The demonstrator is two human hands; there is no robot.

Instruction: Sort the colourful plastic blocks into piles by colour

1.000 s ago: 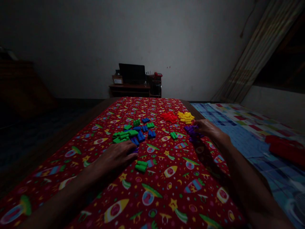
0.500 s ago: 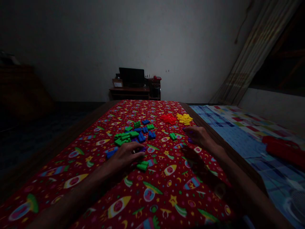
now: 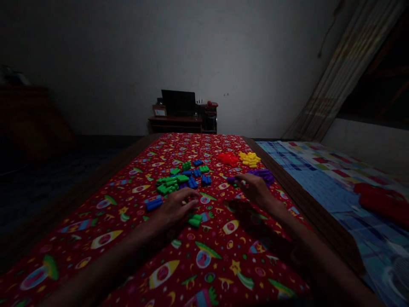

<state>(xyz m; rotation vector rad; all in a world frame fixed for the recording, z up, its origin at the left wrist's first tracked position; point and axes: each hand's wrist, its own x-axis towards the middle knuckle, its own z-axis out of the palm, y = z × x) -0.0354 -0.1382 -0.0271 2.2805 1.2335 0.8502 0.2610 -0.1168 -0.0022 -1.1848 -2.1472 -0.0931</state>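
My left hand [image 3: 174,209] lies palm down on the red patterned cloth [image 3: 204,256], fingers stretched toward a mixed heap of green and blue blocks [image 3: 180,179]. A pair of green blocks [image 3: 194,220] sits just right of its fingers, and a blue block [image 3: 153,204] lies to its left. My right hand [image 3: 254,189] is curled, with its fingertips pinched on a small purple block [image 3: 230,180]. A purple pile [image 3: 263,175] lies right behind that hand. Farther back are a red pile [image 3: 227,158] and a yellow pile [image 3: 249,158].
The cloth covers a long wooden table whose right edge [image 3: 297,192] runs beside a checked mat [image 3: 322,170] on the floor. A red object [image 3: 380,200] lies on that mat. A low desk with a dark screen [image 3: 179,106] stands at the far wall. The room is dim.
My right hand has come left, away from the table's edge, uncovering the purple pile and now gripping a purple block. My left hand has shifted slightly forward and right.
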